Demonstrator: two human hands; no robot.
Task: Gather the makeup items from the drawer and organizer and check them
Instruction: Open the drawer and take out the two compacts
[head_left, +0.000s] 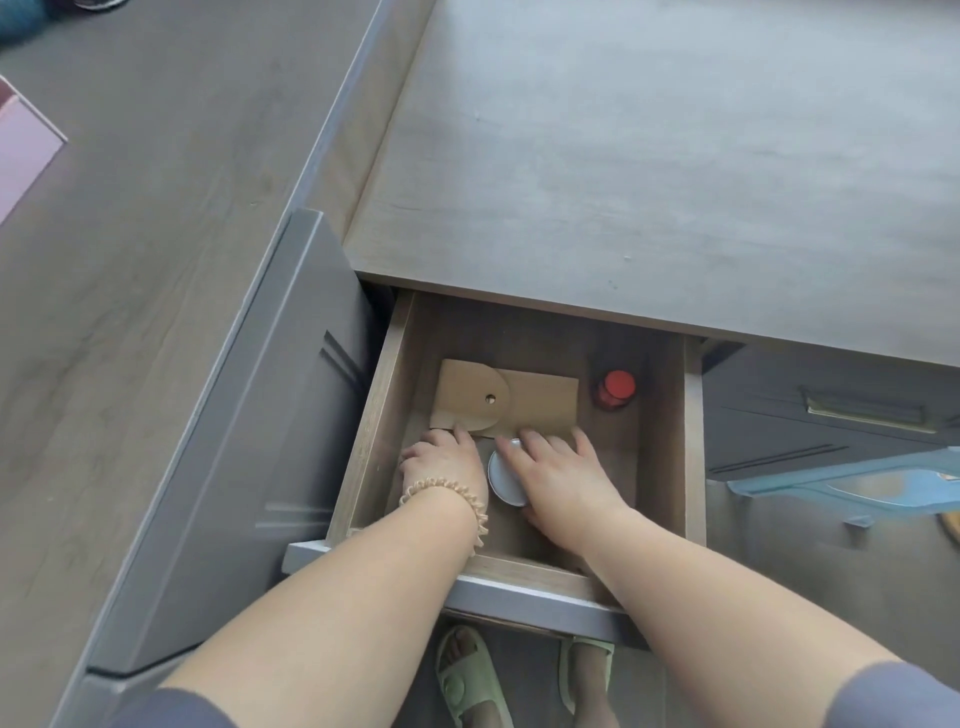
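The wooden drawer (693, 441) under the grey desk is pulled out. Inside lie a tan pouch with a rounded flap (540, 400), a bottle with a red cap (616, 389) at the back right, and a round pale-blue compact (505, 480) near the front. My left hand (447, 462), with a beaded bracelet on the wrist, rests on the drawer floor, fingertips touching the pouch's near edge. My right hand (563, 478) lies over the compact's right side, fingers spread, reaching the pouch. Whether it grips the compact I cannot tell.
The grey desk top (649, 156) stretches beyond the drawer. A closed drawer with a metal handle (862, 410) is to the right, above a blue plastic item (852, 488). Left is wood floor (130, 260). My feet in green slippers (467, 675) stand below.
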